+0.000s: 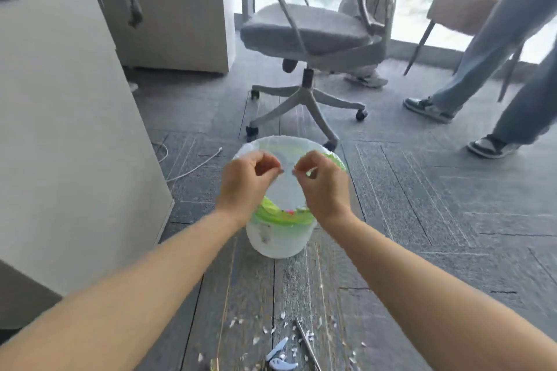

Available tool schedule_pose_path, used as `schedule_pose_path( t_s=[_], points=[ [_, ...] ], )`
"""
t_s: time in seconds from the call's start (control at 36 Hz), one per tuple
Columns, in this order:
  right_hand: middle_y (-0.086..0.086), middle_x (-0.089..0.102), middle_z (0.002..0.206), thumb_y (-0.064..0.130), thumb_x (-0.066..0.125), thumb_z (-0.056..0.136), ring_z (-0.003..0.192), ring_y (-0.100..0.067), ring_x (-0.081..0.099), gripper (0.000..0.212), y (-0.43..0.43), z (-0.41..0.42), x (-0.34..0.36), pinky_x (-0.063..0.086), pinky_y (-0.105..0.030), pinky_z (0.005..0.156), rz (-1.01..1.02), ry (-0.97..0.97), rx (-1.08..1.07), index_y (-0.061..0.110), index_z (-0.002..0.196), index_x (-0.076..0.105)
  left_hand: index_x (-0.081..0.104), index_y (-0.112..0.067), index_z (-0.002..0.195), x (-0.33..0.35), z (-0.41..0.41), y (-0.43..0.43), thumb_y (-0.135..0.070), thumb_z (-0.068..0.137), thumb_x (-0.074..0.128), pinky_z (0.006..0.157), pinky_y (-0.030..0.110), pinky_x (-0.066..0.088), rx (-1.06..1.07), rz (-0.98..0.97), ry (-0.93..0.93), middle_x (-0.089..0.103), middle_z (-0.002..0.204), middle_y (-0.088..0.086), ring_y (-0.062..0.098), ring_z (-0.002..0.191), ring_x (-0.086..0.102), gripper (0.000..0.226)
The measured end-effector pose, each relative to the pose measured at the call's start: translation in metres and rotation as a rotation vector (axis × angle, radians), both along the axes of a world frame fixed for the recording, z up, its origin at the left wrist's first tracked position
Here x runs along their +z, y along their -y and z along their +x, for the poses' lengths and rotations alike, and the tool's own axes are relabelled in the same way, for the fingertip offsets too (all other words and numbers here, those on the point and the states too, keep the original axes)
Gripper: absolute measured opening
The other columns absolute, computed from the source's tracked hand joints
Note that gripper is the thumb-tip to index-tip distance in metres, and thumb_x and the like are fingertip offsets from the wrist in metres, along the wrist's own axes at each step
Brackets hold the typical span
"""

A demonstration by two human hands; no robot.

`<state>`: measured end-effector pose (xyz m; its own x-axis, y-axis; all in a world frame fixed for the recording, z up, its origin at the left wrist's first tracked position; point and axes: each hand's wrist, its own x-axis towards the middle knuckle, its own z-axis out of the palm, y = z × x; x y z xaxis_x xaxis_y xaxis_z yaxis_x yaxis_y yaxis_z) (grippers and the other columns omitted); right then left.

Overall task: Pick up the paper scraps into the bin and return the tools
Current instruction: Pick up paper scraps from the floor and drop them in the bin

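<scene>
We are holding both hands over the bin [280, 238], left hand [245, 187] and right hand [324, 187] pinched shut; contents unclear. Risk: fragments drifting past the rim. Paper scraps [289, 337] are lying on the floor; the tweezers [307, 343] are pointing away from us, lengthwise.

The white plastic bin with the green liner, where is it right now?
White plastic bin with the green liner: centre of the head view, on grey carpet before the grey office chair, under both hands.

Bin [278, 238] before chair [307, 30]; scraps [283, 337], perhaps scissors [307, 343], nearer on floor [422, 220].
</scene>
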<state>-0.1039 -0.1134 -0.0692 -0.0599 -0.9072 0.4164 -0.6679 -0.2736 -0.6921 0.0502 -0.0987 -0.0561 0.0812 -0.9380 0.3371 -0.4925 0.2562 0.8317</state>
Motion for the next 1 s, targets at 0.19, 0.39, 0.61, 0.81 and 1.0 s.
schedule_pose_path(
  t_s=[0.19,0.39,0.61,0.81,1.0],
  points=[
    [0.009,0.070,0.083,0.021,0.058,0.084,0.098,-0.016,0.055,0.017,0.021,0.002,-0.014,0.023,-0.040,0.091,0.330,-0.329,-0.148,0.033,0.087,0.069,0.070,-0.028,0.079,-0.018,0.008,0.033,-0.024,0.082,0.074,0.076,0.018,0.047,0.072,0.117,0.236,0.068,0.079,-0.013,0.000,0.071,0.060,0.007],
    [0.014,0.072,0.089,0.016,0.051,0.087,0.102,-0.013,0.048,0.029,0.011,-0.006,-0.028,0.022,-0.040,0.088,0.329,-0.365,-0.070,0.034,0.100,0.069,0.065,-0.039,0.116,-0.038,0.005,0.038,-0.014,0.089,0.053,0.113,0.037,0.009,0.079,0.277,0.397,0.070,0.100,-0.018,0.004,0.109,0.055,0.039],
    [0.016,0.067,0.086,0.026,0.067,0.085,0.084,-0.012,0.054,0.004,-0.059,-0.007,-0.049,0.031,-0.039,0.081,-0.107,-0.197,-0.008,0.030,0.087,0.067,0.071,-0.028,0.110,-0.040,0.016,-0.011,-0.017,0.083,0.072,0.091,0.021,0.043,-0.166,0.028,0.280,0.066,0.104,-0.020,0.002,0.103,0.056,0.029],
    [0.017,0.065,0.090,0.032,0.070,0.084,0.089,-0.011,0.056,0.010,-0.153,-0.028,-0.144,0.034,-0.039,0.083,0.143,-0.335,0.258,0.035,0.093,0.066,0.072,-0.028,0.105,-0.115,0.042,-0.115,-0.022,0.079,0.078,0.090,0.021,0.044,-0.267,0.149,0.225,0.068,0.102,-0.021,0.002,0.102,0.057,0.027],
    [0.023,0.064,0.107,0.044,0.064,0.087,0.100,-0.007,0.053,0.015,-0.239,-0.049,-0.215,0.025,-0.028,0.085,0.559,-0.595,0.489,0.039,0.101,0.065,0.068,-0.039,0.103,-0.207,0.053,-0.198,-0.033,0.083,0.072,0.094,0.034,0.044,-0.296,0.528,0.313,0.062,0.096,-0.031,-0.003,0.101,0.052,0.022]
  ],
)
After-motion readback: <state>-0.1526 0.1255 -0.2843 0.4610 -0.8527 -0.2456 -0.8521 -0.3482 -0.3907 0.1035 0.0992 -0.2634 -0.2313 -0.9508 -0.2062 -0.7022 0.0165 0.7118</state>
